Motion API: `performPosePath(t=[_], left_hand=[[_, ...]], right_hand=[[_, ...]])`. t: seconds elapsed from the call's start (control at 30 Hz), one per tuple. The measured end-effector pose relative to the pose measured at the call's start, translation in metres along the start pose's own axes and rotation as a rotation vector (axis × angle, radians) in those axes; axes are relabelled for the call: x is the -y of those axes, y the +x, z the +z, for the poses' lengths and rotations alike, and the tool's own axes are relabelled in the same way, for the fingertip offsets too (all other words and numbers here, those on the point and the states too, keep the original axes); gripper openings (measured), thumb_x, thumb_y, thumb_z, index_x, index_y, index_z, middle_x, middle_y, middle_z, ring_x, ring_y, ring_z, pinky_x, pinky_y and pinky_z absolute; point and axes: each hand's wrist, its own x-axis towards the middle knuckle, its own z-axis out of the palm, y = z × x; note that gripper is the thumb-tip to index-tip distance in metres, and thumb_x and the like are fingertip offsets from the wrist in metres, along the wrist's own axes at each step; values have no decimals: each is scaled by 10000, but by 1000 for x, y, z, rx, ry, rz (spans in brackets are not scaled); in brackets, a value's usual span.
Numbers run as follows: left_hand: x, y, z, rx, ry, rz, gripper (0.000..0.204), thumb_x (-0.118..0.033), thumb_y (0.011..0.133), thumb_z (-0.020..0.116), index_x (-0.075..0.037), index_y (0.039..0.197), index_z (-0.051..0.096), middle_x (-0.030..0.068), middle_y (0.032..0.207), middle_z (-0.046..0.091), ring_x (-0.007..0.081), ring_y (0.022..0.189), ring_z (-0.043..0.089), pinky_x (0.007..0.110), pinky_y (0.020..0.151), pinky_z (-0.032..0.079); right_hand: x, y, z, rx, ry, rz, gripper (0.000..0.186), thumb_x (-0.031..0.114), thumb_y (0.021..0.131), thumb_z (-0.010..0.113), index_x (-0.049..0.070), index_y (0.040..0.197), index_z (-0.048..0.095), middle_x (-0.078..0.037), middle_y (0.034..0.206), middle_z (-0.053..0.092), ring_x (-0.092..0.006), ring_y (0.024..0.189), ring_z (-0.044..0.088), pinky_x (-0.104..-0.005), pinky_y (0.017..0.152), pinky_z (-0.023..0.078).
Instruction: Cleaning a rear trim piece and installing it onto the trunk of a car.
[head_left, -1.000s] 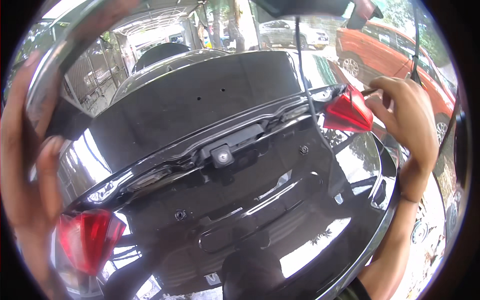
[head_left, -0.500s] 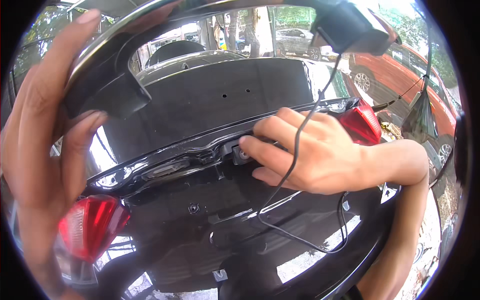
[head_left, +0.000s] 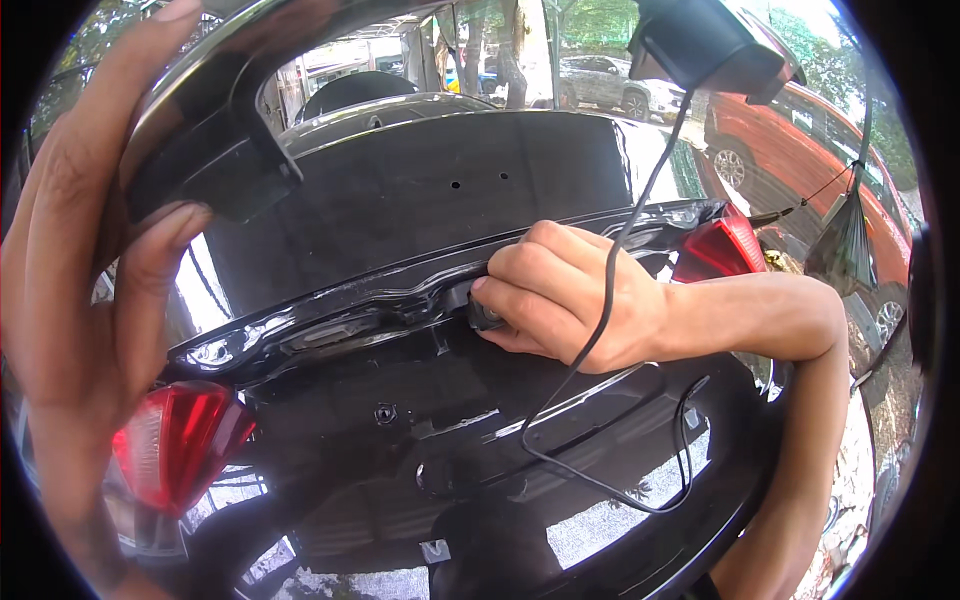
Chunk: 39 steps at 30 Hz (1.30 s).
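Right hand [head_left: 570, 298] on the small camera [head_left: 484, 315] midway along the black trunk lid [head_left: 400, 195].
Its grip is curled around the partly hidden small camera; over the trunk lid's left part, the left hand [head_left: 75, 270], moderately spread, clasps a glossy spoiler [head_left: 205, 150].

l fingers [head_left: 92, 150] up, thumb [head_left: 150, 275] apart; r fingers [head_left: 535, 268] curled, arm [head_left: 750, 312] bent.
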Motion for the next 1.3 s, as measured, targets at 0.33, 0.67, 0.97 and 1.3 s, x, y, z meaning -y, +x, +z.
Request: performPosePath(t=[0.33, 0.67, 0.97, 1.3], left_hand=[[9, -2, -28, 79, -18, -2, 501, -11, 859, 447, -41, 1337, 298, 174, 1368, 318, 324, 1266, 314, 450, 1027, 313], [39, -7, -15, 121, -161, 42, 505, -9, 858, 444, -32, 1339, 290, 176, 1373, 306, 329, 1272, 301, 459, 1031, 303], [68, -33, -62, 269, 17, 111, 492, -17, 865, 435, -13, 1335, 288, 199, 1366, 305, 339, 1274, 293, 468, 1033, 290], [19, -15, -48, 201, 95, -6, 461, -12, 865, 435, -4, 1315, 338, 205, 1348, 346, 341, 1258, 326, 465, 1029, 282]], right_hand=[[1, 11, 4, -113, 29, -160, 372, 66, 574, 743, -78, 860, 555, -127, 804, 533, -204, 626, 524, -278, 499, 458], [5, 11, -9, 91, -51, -2, 353, 126, 597, 721, -33, 868, 561, -109, 822, 540, -202, 671, 529, -284, 549, 450], [-2, 14, -9, 26, -26, -119, 356, 144, 600, 725, -26, 866, 559, -109, 814, 541, -207, 662, 541, -298, 560, 467], [-6, -12, -43, 152, -200, 136, 289, 144, 612, 716, 9, 788, 531, -70, 713, 478, -199, 585, 505, -292, 458, 417]])
